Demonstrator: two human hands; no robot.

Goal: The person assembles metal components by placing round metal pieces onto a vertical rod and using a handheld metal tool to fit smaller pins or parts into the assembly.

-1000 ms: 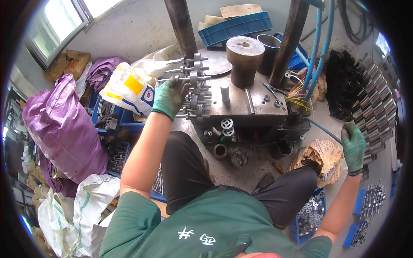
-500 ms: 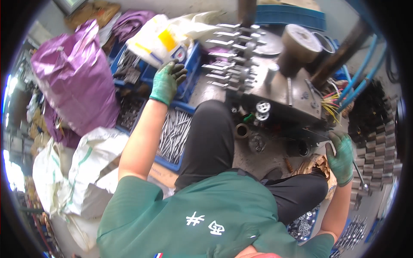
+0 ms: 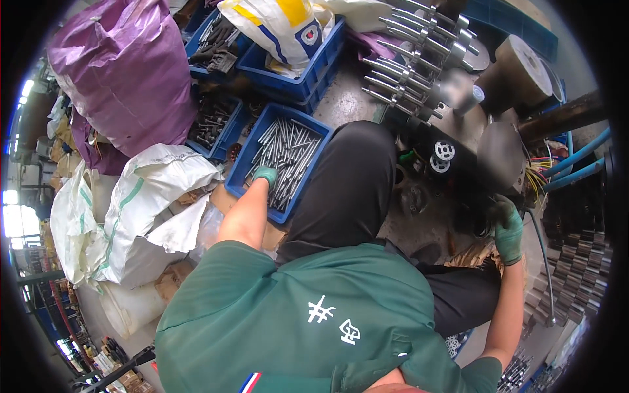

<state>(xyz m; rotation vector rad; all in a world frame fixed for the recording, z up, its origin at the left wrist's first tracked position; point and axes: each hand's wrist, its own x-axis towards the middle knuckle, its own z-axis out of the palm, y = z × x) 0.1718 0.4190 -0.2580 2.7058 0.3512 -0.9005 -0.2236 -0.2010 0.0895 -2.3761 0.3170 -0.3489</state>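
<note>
My left hand (image 3: 265, 175), in a green glove, reaches down into a blue bin (image 3: 230, 175) of slim metal rods (image 3: 288, 154). Its fingers are hidden from me, so I cannot see whether they grip a rod. My right hand (image 3: 508, 230), gloved alike, is at the lower right side of a dark metal machine (image 3: 458, 170). Its fingertips are dark and blurred against the machine, and their closure does not show. Beside that hand, a thin bent metal bar (image 3: 544, 262) runs downward. On the machine's far left part, several shiny rods sit in a rack (image 3: 419, 59).
A purple sack (image 3: 124, 78) and white woven sacks (image 3: 141, 216) stand to the left. More blue bins (image 3: 298, 85) lie ahead, one with a white-and-yellow bag (image 3: 282, 26). Blue hoses (image 3: 576, 164) and stacked metal pieces (image 3: 576, 275) are at the right.
My left hand has come down from over the far bins into the bin of rods. My right hand has moved slightly up and left towards the machine. The whole view has shifted.
</note>
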